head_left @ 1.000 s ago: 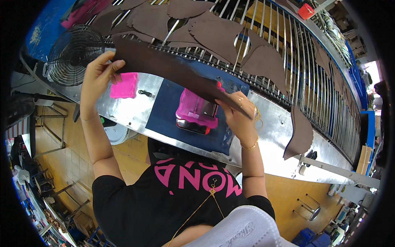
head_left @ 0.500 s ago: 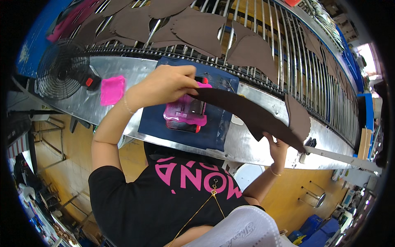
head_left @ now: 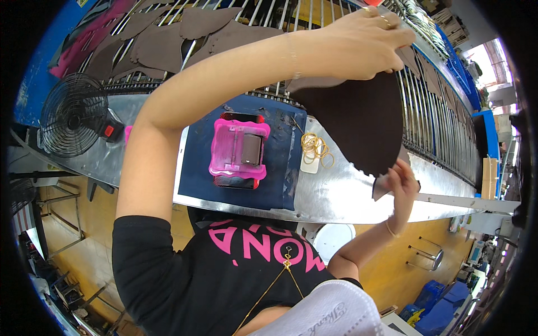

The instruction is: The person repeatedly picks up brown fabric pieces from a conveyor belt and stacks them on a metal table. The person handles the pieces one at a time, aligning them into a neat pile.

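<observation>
Left grip pinches brown leather piece top edge; right grip grasps its 5 o'clock corner, above table.

A factory floor, a workshop for cutting or assembling leather parts; the long metal workbench is the landmark; just behind it runs a rack of steel rods carrying many brown cut pieces; on the bench lies a blue mat with a pink tray; at its left end stands a small fan; below it yellow flooring with metal stools and blue crates.
</observation>
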Available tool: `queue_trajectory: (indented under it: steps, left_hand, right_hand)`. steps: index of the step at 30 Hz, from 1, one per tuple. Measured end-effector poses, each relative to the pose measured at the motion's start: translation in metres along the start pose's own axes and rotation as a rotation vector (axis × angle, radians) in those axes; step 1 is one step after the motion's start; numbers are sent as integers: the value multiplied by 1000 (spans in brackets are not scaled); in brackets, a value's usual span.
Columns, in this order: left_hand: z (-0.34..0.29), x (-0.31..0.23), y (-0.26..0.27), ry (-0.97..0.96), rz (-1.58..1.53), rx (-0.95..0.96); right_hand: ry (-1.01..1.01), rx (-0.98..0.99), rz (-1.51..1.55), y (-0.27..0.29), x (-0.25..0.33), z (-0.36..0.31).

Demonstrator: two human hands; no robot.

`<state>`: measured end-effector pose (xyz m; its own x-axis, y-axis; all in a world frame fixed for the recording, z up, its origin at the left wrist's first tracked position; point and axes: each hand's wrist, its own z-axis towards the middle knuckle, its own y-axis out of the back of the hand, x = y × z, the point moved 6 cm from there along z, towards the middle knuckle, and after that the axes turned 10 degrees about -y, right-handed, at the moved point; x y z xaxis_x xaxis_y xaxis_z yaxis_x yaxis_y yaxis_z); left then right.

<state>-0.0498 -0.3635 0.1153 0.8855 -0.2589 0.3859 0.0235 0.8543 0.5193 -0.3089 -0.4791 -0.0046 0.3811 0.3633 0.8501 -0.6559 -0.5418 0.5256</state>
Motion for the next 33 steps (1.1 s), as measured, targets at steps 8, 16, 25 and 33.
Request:
queue_trajectory:
  steps: [8,16,25,33]
  left_hand:
    - [10,33,-23,-52,377,195]
    - [-18,70,5,227,-36,124]
    - [-112,54,109,648,109,-54]
    - [-191,23,127,1016,-56,64]
  right_hand:
    - [-50,116,407,-93,-4,51]
    - [-140,101,745,-159,-31,137]
    - [-468,129,814,-229,-112,260]
    - [-377,-269,656,-157,-97,183]
